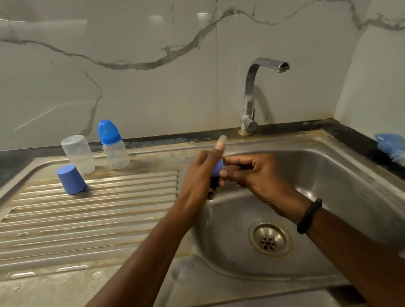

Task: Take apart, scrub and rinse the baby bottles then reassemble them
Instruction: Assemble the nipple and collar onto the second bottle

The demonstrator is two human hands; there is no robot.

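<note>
The drainboard (84, 219) lies open along its front and middle; its back edge is blocked by a cap (71, 180), an upturned bottle (78, 154) and a capped bottle (113, 145). A brush (404, 156) lies along the sink's (363, 187) right edge, and the tap (252, 94) overhangs its back edge.

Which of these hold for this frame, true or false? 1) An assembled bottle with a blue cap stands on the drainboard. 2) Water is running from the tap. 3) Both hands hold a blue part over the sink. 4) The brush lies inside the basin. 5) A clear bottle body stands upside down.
1) True: the capped bottle stands upright at the back of the drainboard.
2) False: no stream shows under the tap.
3) True: the left hand and right hand have a grip on the blue part.
4) False: the brush lies on the counter, right of the basin.
5) True: the clear bottle body is inverted.
</note>
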